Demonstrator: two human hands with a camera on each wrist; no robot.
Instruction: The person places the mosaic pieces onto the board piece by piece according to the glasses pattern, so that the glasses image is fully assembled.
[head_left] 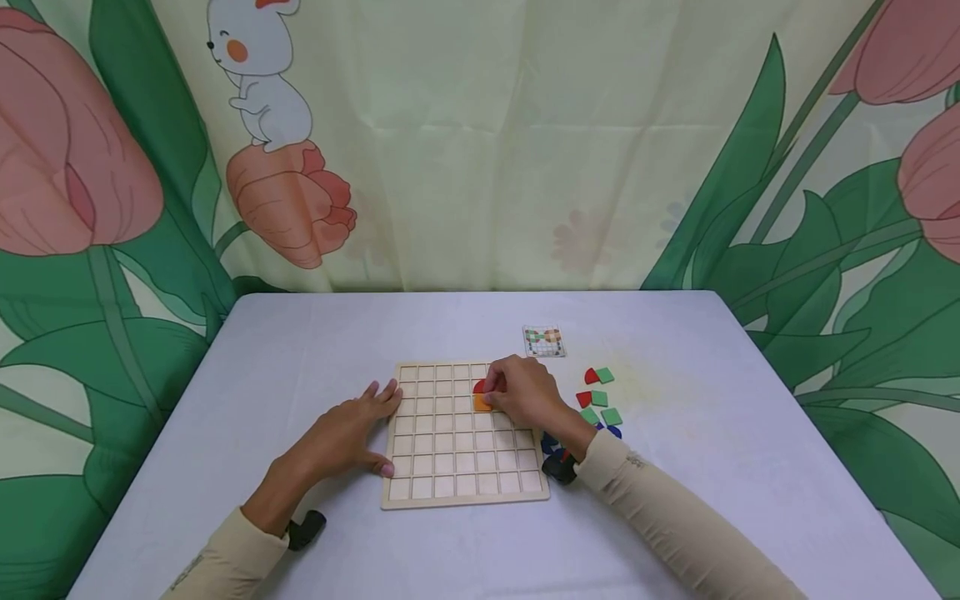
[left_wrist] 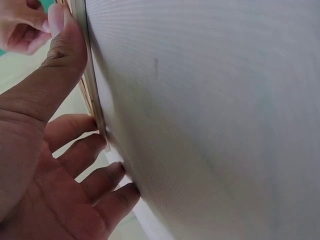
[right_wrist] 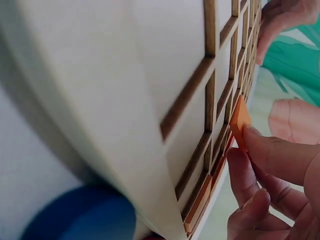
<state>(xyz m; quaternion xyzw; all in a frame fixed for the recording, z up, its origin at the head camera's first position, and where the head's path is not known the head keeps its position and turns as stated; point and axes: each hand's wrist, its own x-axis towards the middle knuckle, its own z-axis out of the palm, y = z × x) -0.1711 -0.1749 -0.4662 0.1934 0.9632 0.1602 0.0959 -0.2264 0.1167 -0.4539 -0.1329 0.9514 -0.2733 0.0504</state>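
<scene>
A wooden grid board [head_left: 465, 502] lies on the table between both hands. At its left edge my left hand [head_left: 343, 435] rests with fingers spread, the thumb and fingertips touching the frame. In the left wrist view the thumb [left_wrist: 70, 42] lies along the rim. My right hand [head_left: 528, 396] reaches over the upper right of the grid. Its thumb and fingers pinch an orange tile [right_wrist: 240, 120], tilted against the grid. A red piece [head_left: 478, 386] shows just above it. Another orange tile [right_wrist: 199, 205] sits in a cell near the board's edge, hidden by the hand in the head view.
Right of the board lie loose red pieces [head_left: 591, 376] and several green tiles [head_left: 611, 416]. Blue pieces [head_left: 549, 444] are partly covered by the right wrist. A small pattern card [head_left: 543, 341] lies behind the board. A printed curtain [head_left: 465, 167] hangs past the table's back edge.
</scene>
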